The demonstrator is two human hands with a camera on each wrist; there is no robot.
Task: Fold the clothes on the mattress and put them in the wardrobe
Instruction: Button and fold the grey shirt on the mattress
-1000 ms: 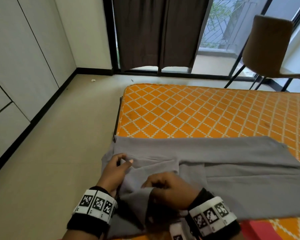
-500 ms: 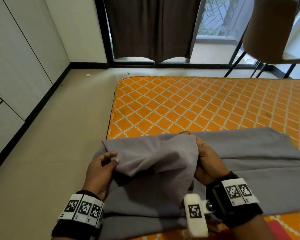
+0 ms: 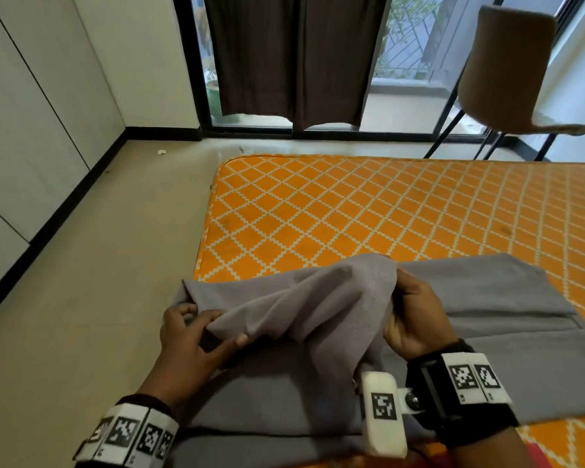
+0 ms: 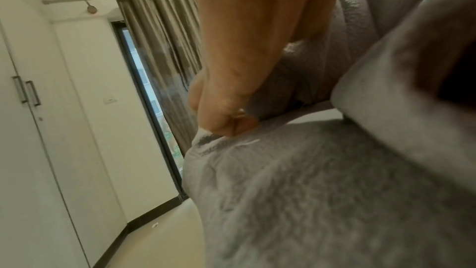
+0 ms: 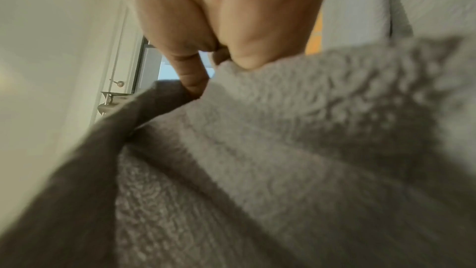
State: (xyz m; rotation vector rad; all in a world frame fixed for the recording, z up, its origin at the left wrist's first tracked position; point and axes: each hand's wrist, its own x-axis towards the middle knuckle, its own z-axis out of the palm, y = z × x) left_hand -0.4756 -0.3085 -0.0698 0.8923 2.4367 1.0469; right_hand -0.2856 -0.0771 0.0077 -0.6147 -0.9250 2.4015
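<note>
Two hands work one grey garment [image 3: 470, 298], which lies across the lower part of the head view on the orange mattress [image 3: 352, 211], its left end hanging past the mattress edge toward the floor [image 3: 98, 298]. Far left in that view stand the flat white wardrobe doors [image 3: 31, 130], smooth panels with slim metal handles in the left wrist view, shut as far as can be seen.

At lower centre-left the left hand [image 3: 190, 336] pinches a bunched fold of the cloth between thumb and curled fingers; the left wrist view confirms the fingertips [image 4: 226, 125] closed on a ridge of fabric. To the right, the right hand [image 3: 409, 319] grips the raised flap by its upper edge, fingers hidden behind the cloth.

The fabric looks soft, limp and slightly nubbly, a fine knit that drapes in loose creases. The mattress cover is a crisp white diamond lattice on orange.

Judging from this, the lifted flap could land skewed or trap the wrinkles bunched under the left hand, since the two grips sit at uneven heights. The overhanging left end might also drag the garment off toward the floor if either pinch slackens. Beyond the mattress stand dark curtains [image 3: 294, 55] and, upper right, a brown chair [image 3: 507, 69]
</note>
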